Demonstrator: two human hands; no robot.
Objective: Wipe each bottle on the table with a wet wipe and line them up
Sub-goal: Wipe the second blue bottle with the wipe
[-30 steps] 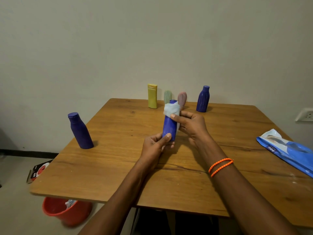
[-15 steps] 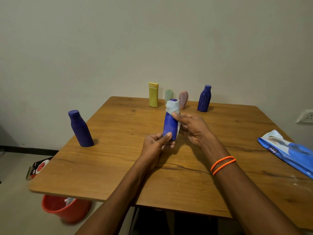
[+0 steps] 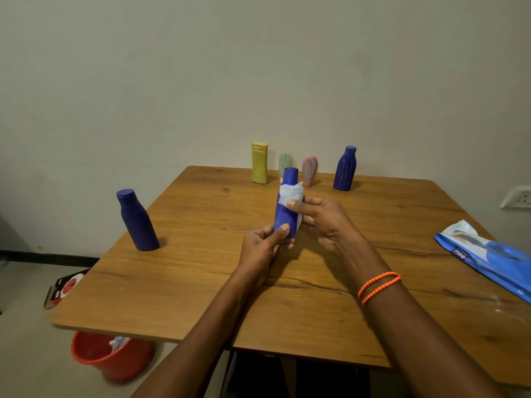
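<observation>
Over the middle of the wooden table (image 3: 201, 282) my left hand (image 3: 263, 245) grips the base of an upright blue bottle (image 3: 284, 216). My right hand (image 3: 324, 222) presses a pale wet wipe (image 3: 291, 193) around the bottle's upper body, thumb on the front. At the far edge stand a yellow bottle (image 3: 259, 166), a green bottle (image 3: 285, 163), a pink bottle (image 3: 309, 170) and a ribbed blue bottle (image 3: 344, 169). Another dark blue bottle (image 3: 137, 221) stands alone at the left.
A blue wet-wipe pack (image 3: 488, 254) lies at the table's right edge. On the floor under the front left corner sits a red bucket (image 3: 112, 356) with used wipes in it. A small box (image 3: 61, 288) lies on the floor at the left. A wall socket (image 3: 517, 196) is at the right.
The wipe under my right hand has slid from the bottle's cap down onto its neck and upper body, baring the cap. My left hand keeps its grip on the base.
</observation>
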